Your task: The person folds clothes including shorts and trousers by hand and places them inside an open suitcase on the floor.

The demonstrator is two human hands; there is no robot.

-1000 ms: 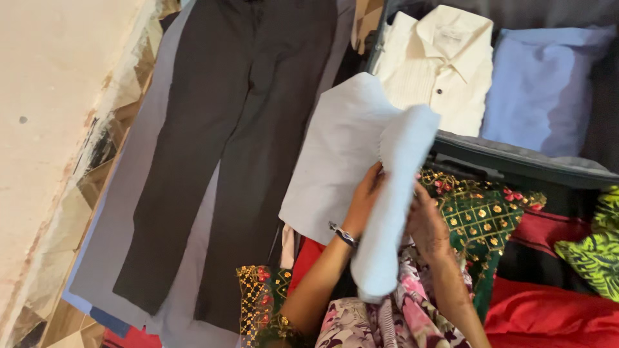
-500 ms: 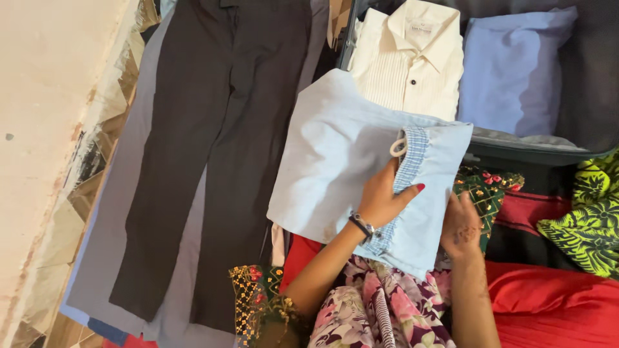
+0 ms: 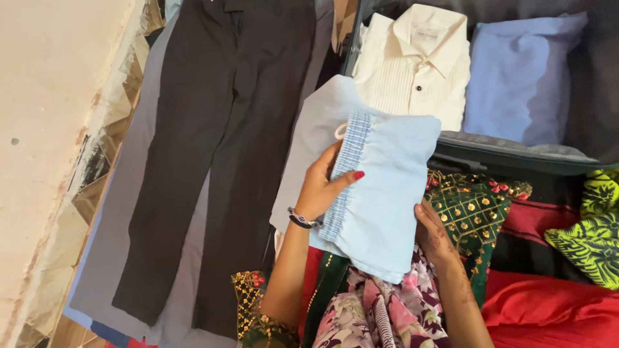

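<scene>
Head view, contents listed from left edge to right.

Wall [image 3: 58,96]: bare plaster, along the left edge.

Trousers [image 3: 225,148]: dark, laid flat and full length on a grey sheet [image 3: 113,258], left of the hands. Unmoved over the last second.

Left hand [image 3: 322,187]: bracelet at the wrist, thumb on top and fingers behind, pinching the checked waistband of the shorts.

Shorts [image 3: 380,193]: pale blue, drawstring loop at the upper end. Held up in front of the body, over the lap, their top end overlapping the near rim of the suitcase [image 3: 516,154]. A second ago they hung as a narrow roll between the hands; half a second ago they were spread wide; now folded over to a narrower panel with the waistband running down the left side. Judged: a fold just completed, the garment now compact enough to lie beside the shirts.

Right hand [image 3: 432,232]: at the lower right edge of the shorts, fingers mostly hidden behind the cloth; appears to grip that edge, though the hold cannot be seen fully.

Cream shirt [image 3: 416,64]: folded, in the suitcase's left half.

Blue shirt [image 3: 516,71]: folded, touching the cream one on its right.

Embroidered green cloth [image 3: 477,219], red cloth [image 3: 554,309], green patterned cloth [image 3: 590,232]: heaped near the right edge, outside the case.
</scene>
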